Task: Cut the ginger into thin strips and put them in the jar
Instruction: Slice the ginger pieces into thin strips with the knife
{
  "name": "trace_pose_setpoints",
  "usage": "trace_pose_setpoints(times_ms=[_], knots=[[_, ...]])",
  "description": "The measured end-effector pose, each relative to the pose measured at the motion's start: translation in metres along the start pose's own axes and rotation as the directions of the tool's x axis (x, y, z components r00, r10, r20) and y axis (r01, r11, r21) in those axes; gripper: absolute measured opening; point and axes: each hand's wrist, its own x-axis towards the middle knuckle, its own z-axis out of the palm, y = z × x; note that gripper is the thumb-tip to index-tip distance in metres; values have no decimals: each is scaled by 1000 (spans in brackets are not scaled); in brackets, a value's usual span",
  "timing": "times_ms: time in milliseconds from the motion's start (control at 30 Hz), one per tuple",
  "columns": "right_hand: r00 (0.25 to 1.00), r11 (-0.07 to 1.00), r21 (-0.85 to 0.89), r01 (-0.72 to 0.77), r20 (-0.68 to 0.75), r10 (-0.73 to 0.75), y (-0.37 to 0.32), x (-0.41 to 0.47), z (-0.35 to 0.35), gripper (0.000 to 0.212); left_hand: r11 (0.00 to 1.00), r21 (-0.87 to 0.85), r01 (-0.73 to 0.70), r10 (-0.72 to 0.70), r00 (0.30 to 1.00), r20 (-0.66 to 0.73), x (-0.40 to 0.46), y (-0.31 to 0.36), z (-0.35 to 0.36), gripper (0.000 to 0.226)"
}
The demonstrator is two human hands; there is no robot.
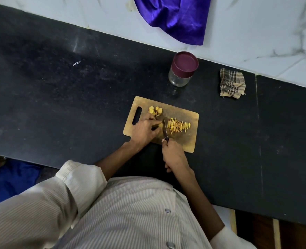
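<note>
Right hand [173, 155] is wrapped around the handle of the knife [165, 131], blade pointing away from me and standing on edge on the cutting board [188, 141]. Just left of the blade my left hand [143, 130] has its fingers curled down over a ginger piece [160, 125], pinning it to the board. Past the left fingertips sit a few more ginger slices [155, 111], uncut. Right of the blade there's a loose pile of thin strips [178, 126]. Further out beyond both hands, off the board, the jar [181, 71] stands upright on the black counter [58, 87] with its maroon lid [184, 62] on. Well off to the right of it lies a crumpled checked cloth [232, 85].
</note>
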Motion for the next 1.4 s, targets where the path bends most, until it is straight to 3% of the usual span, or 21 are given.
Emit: trace_pose_setpoints(times_ms=[267, 533, 700, 833, 967, 1100, 1200, 1300, 1400], knots=[[999, 996, -89, -32, 2, 33, -13, 5, -2, 30, 1000, 12, -2, 2, 1000, 16, 0, -1, -1, 32], [998, 984, -174, 40, -45, -49, 5, -9, 15, 31, 1000, 4, -1, 1, 1000, 11, -1, -1, -1, 33], [992, 995, 26, -92, 91, 89, -4, -2, -4, 28, 1000, 13, -11, 11, 1000, 13, 1, -1, -1, 33], [973, 942, 268, -204, 158, 165, 4, 1, -16, 30, 1000, 19, -18, 18, 1000, 14, 0, -3, 1, 32], [978, 932, 305, -197, 129, 165, 1, 5, -17, 32, 1000, 12, -14, 13, 1000, 21, 1, -3, 1, 31], [945, 934, 188, -302, 190, 267, -11, 1, -17, 38, 1000, 6, -14, 14, 1000, 16, 1, -3, 0, 31], [940, 907, 264, -327, 194, 282, -7, -2, -11, 34, 1000, 19, -12, 12, 1000, 24, 1, -2, 0, 32], [944, 945, 133, -298, 188, 271, -14, -2, -8, 37, 1000, 17, -9, 8, 999, 42, 2, -3, -1, 33], [984, 987, -27, -161, 74, 163, -16, -1, 4, 32, 1000, 13, -6, 5, 999, 53, 3, -2, -1, 33]])
